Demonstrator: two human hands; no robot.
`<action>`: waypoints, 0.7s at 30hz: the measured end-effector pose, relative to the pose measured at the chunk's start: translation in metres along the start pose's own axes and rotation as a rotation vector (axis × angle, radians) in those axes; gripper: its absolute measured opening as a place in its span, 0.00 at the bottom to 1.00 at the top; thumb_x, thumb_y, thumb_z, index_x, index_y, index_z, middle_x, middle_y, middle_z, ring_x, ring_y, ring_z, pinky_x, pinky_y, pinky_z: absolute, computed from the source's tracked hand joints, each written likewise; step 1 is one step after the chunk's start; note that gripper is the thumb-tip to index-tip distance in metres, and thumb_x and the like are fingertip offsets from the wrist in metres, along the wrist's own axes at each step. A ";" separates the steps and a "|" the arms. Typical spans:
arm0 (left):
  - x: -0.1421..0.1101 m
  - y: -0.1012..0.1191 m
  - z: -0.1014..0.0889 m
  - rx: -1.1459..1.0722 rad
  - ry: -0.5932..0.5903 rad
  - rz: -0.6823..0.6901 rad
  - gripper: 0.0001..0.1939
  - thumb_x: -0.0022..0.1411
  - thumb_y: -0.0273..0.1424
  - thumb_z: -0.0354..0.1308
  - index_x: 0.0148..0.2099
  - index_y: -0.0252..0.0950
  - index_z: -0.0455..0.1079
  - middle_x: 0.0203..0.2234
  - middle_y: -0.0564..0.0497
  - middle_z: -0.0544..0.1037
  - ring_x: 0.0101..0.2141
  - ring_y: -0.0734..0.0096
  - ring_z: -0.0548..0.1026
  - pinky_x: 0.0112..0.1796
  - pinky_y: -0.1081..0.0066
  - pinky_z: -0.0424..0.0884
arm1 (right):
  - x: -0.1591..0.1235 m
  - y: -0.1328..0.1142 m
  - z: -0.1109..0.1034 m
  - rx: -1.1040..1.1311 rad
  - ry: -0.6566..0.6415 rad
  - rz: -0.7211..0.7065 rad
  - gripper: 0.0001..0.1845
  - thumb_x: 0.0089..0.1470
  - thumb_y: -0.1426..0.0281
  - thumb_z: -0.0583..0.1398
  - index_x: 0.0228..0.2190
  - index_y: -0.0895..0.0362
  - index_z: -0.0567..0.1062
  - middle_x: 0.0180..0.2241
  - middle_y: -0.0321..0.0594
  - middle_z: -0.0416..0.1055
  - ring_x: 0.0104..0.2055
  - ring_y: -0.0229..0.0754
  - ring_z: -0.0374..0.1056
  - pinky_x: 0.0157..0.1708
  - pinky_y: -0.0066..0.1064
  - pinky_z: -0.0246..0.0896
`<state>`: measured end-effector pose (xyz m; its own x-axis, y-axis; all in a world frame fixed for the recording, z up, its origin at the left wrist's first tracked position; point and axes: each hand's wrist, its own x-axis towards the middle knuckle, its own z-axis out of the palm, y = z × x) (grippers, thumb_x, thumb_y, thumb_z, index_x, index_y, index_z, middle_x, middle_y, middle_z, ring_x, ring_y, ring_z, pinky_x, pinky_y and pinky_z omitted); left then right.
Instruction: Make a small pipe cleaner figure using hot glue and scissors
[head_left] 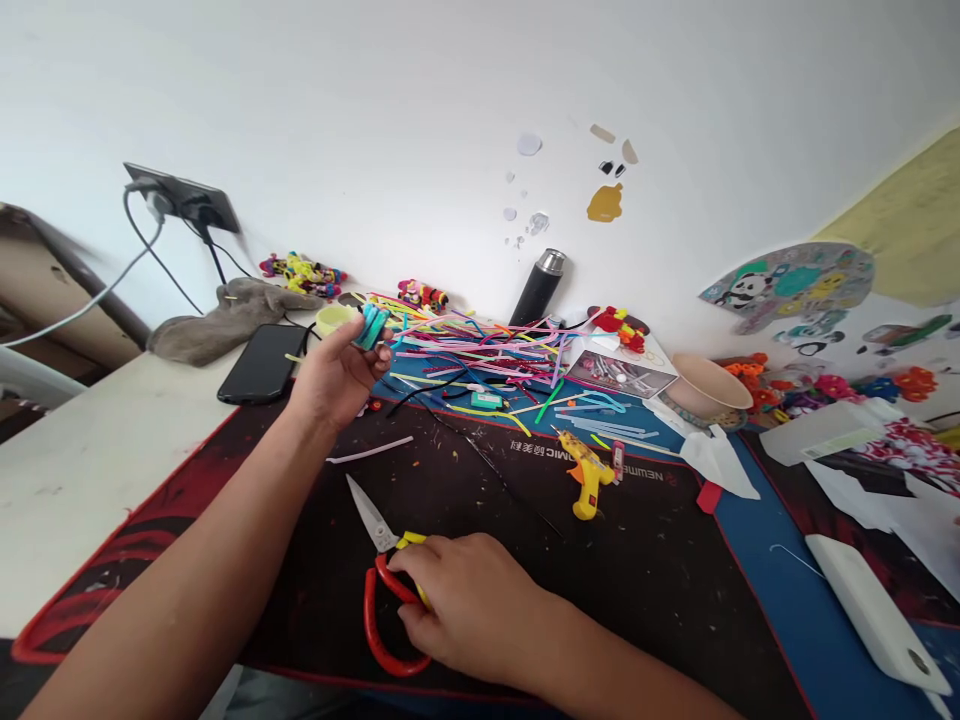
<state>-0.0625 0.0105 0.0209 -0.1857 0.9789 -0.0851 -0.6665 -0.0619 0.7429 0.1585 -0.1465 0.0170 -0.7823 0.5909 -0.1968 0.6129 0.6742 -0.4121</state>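
My left hand (341,375) is raised over the back left of the mat, its fingers closed on a coiled teal pipe cleaner piece (372,326). Low at the front, my right hand (465,600) is closed around the handle of red-handled scissors (381,535). The blades point away and to the left, slightly apart. A bit of yellow (411,540) shows beside the right fingers; what it belongs to is partly hidden. A short pale pipe cleaner (373,451) lies beyond the scissors.
Many coloured pipe cleaners (480,350) are heaped along the wall. A yellow glue gun (587,478) lies on the dark mat (637,570). Around them are a black phone (257,364), a black flask (538,288), a beige bowl (709,385) and a white device (870,610).
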 end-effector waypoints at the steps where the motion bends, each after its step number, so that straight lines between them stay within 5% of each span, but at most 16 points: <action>1: 0.000 -0.001 0.000 0.005 -0.002 -0.004 0.11 0.57 0.34 0.72 0.37 0.38 0.73 0.28 0.53 0.80 0.24 0.74 0.74 0.27 0.76 0.73 | -0.003 0.001 -0.002 0.071 0.001 0.014 0.17 0.65 0.66 0.64 0.54 0.57 0.80 0.45 0.46 0.85 0.41 0.50 0.81 0.39 0.36 0.71; 6: 0.001 -0.009 -0.002 0.023 -0.044 -0.023 0.14 0.56 0.33 0.73 0.42 0.37 0.75 0.29 0.53 0.82 0.25 0.74 0.75 0.27 0.76 0.74 | -0.019 0.015 -0.003 0.623 0.027 0.228 0.22 0.55 0.70 0.69 0.52 0.51 0.82 0.30 0.31 0.78 0.29 0.38 0.70 0.29 0.27 0.62; 10: 0.000 -0.014 -0.002 0.100 -0.071 -0.022 0.12 0.57 0.35 0.73 0.41 0.37 0.76 0.29 0.53 0.81 0.25 0.74 0.76 0.27 0.76 0.73 | -0.023 0.035 0.009 1.137 -0.030 0.348 0.18 0.56 0.66 0.70 0.48 0.54 0.79 0.27 0.30 0.75 0.25 0.35 0.67 0.26 0.25 0.59; 15: -0.002 -0.021 -0.002 0.140 -0.129 -0.046 0.13 0.56 0.35 0.76 0.39 0.37 0.77 0.30 0.53 0.82 0.25 0.74 0.77 0.26 0.78 0.74 | -0.024 0.050 0.020 1.467 -0.083 0.395 0.34 0.41 0.56 0.80 0.44 0.55 0.74 0.23 0.27 0.74 0.19 0.32 0.64 0.19 0.22 0.56; 18: -0.003 -0.024 -0.002 0.138 -0.132 -0.040 0.15 0.53 0.33 0.78 0.40 0.36 0.79 0.31 0.52 0.82 0.28 0.74 0.78 0.31 0.76 0.77 | -0.023 0.053 0.009 1.517 0.021 0.334 0.32 0.47 0.51 0.78 0.43 0.55 0.73 0.23 0.27 0.74 0.15 0.29 0.57 0.16 0.22 0.50; 21: -0.003 -0.028 -0.002 0.147 -0.133 -0.026 0.16 0.51 0.31 0.80 0.42 0.37 0.82 0.35 0.50 0.83 0.31 0.73 0.79 0.34 0.75 0.79 | -0.021 0.061 -0.008 1.557 0.256 0.227 0.29 0.54 0.50 0.74 0.44 0.54 0.71 0.24 0.30 0.75 0.15 0.31 0.59 0.16 0.23 0.50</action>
<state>-0.0443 0.0091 -0.0009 -0.0667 0.9975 -0.0245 -0.5553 -0.0167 0.8315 0.2136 -0.1146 0.0028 -0.5577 0.7753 -0.2963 -0.1228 -0.4302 -0.8944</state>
